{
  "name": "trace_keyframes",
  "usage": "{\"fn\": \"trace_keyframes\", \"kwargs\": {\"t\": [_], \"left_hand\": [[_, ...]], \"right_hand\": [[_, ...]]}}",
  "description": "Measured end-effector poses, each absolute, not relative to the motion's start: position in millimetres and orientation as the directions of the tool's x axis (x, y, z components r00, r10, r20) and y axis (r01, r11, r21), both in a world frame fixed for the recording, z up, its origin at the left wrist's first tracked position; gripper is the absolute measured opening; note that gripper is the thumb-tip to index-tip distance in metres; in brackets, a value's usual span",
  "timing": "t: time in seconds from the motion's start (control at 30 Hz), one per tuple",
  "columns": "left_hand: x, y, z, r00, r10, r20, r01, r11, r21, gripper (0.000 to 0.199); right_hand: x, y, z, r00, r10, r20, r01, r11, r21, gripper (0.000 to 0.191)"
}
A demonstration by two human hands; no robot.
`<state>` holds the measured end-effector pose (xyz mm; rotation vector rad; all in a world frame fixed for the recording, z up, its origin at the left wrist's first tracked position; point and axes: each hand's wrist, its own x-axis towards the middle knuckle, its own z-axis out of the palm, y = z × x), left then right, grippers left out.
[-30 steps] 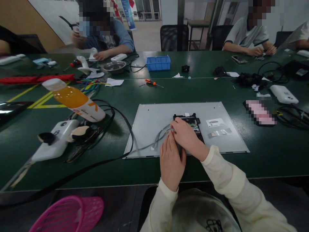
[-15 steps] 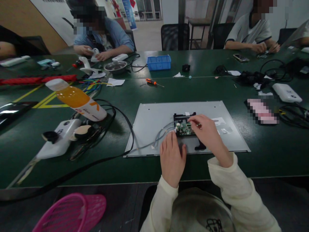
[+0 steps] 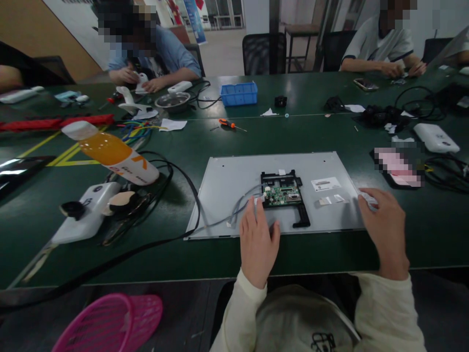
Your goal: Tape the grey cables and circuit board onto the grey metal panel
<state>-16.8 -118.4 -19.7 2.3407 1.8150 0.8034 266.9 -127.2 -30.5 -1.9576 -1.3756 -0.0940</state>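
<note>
A green circuit board [image 3: 282, 195] sits in a black plastic frame [image 3: 301, 215] on a grey metal panel [image 3: 223, 195]. Grey cables [image 3: 240, 204] run from the board's left side. At that edge, the stretched fingertips of my left hand [image 3: 258, 242] rest by the cable end, thumb spread apart. Beyond the panel's right edge, my right hand [image 3: 384, 225] pinches a small whitish piece [image 3: 368, 200], too unclear to name. Between board and right hand, a white label [image 3: 325, 184] and a clear tape strip [image 3: 331, 200] lie on the panel.
Left of the panel are a leaning orange drink bottle [image 3: 115, 155], a white device [image 3: 88, 212] and a black strap [image 3: 146, 249]. A phone [image 3: 397, 167] lies at right. Behind are an orange screwdriver [image 3: 230, 124] and a blue basket [image 3: 239, 94]. Other people sit across the table.
My right hand has moved from the circuit board rightward to beyond the panel's edge, where it now holds a small whitish piece. My left hand has stayed by the cable end.
</note>
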Motion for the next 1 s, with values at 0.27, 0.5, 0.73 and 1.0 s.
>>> {"fn": "trace_keyframes", "kwargs": {"t": [0.27, 0.5, 0.73, 1.0], "left_hand": [[-18, -119, -16, 0.196, 0.915, 0.352, 0.857, -0.334, 0.391, 0.059], [-18, -120, -14, 0.195, 0.919, 0.344, 0.844, -0.336, 0.418, 0.057], [-18, -121, -12, 0.196, 0.919, 0.343, 0.834, -0.34, 0.435, 0.056], [-16, -125, -8, 0.204, 0.875, 0.439, 0.797, -0.409, 0.445, 0.056]], "right_hand": [[270, -115, -44, 0.355, 0.871, 0.341, 0.873, -0.177, -0.455, 0.043], [258, -109, -36, 0.318, 0.912, 0.259, 0.84, -0.145, -0.523, 0.031], [240, -113, -21, 0.414, 0.887, 0.206, 0.653, -0.132, -0.746, 0.025], [216, -118, -1, 0.414, 0.909, 0.048, 0.161, -0.022, -0.987, 0.025]]}}
